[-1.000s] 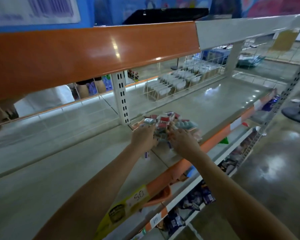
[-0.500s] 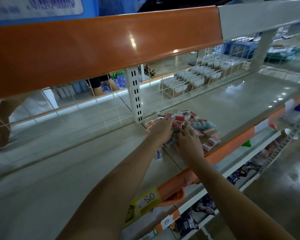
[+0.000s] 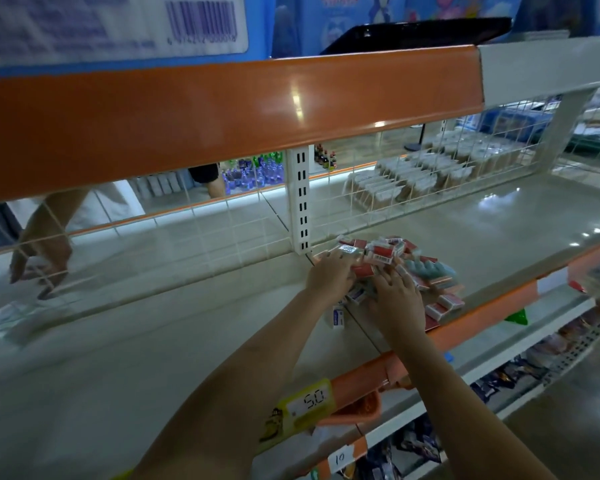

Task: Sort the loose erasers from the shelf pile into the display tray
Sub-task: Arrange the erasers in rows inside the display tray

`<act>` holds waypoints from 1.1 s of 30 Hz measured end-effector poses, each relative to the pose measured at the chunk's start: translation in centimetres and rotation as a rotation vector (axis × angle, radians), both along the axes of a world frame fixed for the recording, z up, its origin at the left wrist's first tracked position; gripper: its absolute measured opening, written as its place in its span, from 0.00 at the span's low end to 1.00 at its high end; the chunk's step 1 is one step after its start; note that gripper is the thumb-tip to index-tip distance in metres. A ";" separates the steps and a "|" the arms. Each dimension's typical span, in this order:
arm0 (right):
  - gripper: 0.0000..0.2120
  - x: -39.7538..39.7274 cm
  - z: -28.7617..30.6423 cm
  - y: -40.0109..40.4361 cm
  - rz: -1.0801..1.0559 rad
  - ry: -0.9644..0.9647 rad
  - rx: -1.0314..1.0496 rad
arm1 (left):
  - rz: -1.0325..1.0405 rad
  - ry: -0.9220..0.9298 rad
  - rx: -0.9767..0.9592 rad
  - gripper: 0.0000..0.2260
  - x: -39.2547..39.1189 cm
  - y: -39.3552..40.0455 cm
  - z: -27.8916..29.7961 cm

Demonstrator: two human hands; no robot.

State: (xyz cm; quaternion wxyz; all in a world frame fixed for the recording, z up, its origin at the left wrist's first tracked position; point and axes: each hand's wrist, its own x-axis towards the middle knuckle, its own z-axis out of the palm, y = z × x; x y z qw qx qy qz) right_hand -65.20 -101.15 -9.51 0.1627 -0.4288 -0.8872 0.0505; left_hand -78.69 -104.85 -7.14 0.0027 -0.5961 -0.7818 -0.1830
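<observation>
A pile of small erasers [image 3: 383, 253], mostly red-and-white sleeves with barcodes, lies on the pale shelf [image 3: 187, 341] just right of the white upright post. Some pale teal erasers [image 3: 428, 268] lie at its right side. My left hand [image 3: 328, 276] rests on the pile's left edge, fingers curled around a barcoded eraser [image 3: 347, 250]. My right hand [image 3: 397, 299] lies flat on the near side of the pile with fingers spread. One blue-and-white eraser [image 3: 338, 317] stands apart on the shelf below my left wrist. I cannot make out a display tray.
An orange shelf front [image 3: 222, 109] hangs low overhead. A white post [image 3: 300, 202] and wire grid back the shelf. Another person's hand [image 3: 39, 258] shows behind the grid at left. Price tags [image 3: 309, 403] line the orange front edge; a lower shelf holds packaged goods.
Both hands stay on the eraser pile. My right hand has spread flatter over its near side. The view has shifted slightly.
</observation>
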 end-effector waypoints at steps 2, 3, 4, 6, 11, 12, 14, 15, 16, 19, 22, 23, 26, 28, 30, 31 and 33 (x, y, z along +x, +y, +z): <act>0.18 0.2 -0.2 0.1 0.005 0.025 0.006 | 0.001 -0.037 0.029 0.18 -0.2 -0.8 -0.1; 0.16 0.3 -0.3 0.2 0.018 0.042 0.008 | 0.002 -0.067 0.049 0.16 -0.3 -1.2 -0.2; 0.13 0.4 -0.3 0.2 0.036 0.055 -0.004 | 0.010 -0.099 0.059 0.15 -0.4 -1.6 -0.1; 0.10 0.6 -0.2 -0.1 0.062 0.100 -0.018 | 0.023 -0.133 0.074 0.13 -0.7 -2.6 0.1; 0.12 1.0 0.6 -1.8 0.146 0.347 -0.183 | 0.030 -0.145 0.157 0.15 -1.8 -6.2 0.9; 0.13 1.0 0.8 -2.2 0.169 0.363 -0.218 | 0.038 -0.154 0.176 0.16 -2.0 -7.1 1.1; 0.14 0.8 1.1 -2.9 0.211 0.391 -0.251 | 0.063 -0.172 0.219 0.16 -2.4 -9.1 1.6; 0.15 0.6 1.2 -3.3 0.237 0.414 -0.259 | 0.075 -0.183 0.240 0.15 -2.6 -10.1 1.8; 0.16 0.3 1.4 -3.9 0.264 0.439 -0.260 | 0.087 -0.196 0.256 0.14 -2.8 -11.2 2.0; 0.17 -0.8 2.2 -5.8 0.363 0.523 -0.281 | 0.132 -0.235 0.290 0.13 -3.4 -14.7 2.2; 0.18 -2.4 3.4 -8.4 0.482 0.582 -0.378 | 0.181 -0.242 0.322 0.13 -4.2 -18.4 2.5; 0.19 -3.1 3.7 -9.4 0.529 0.597 -0.399 | 0.200 -0.241 0.332 0.13 -4.6 -19.7 2.7; 0.22 -5.3 4.5 -12.5 0.654 0.635 -0.393 | 0.250 -0.257 0.357 0.14 -5.4 -24.0 3.1; 0.23 -6.7 4.9 -14.7 0.724 0.647 -0.373 | 0.283 -0.275 0.381 0.14 -6.0 -27.0 3.3; 0.22 -8.1 5.2 -17.0 0.783 0.638 -0.373 | 0.318 -0.283 0.406 0.13 -6.5 -30.2 3.4; 0.22 -8.8 5.4 -18.3 0.810 0.631 -0.373 | 0.341 -0.289 0.413 0.13 -6.9 -31.8 3.4; 0.20 -10.2 5.5 -20.9 0.859 0.620 -0.366 | 0.393 -0.294 0.418 0.11 -7.6 -35.2 3.6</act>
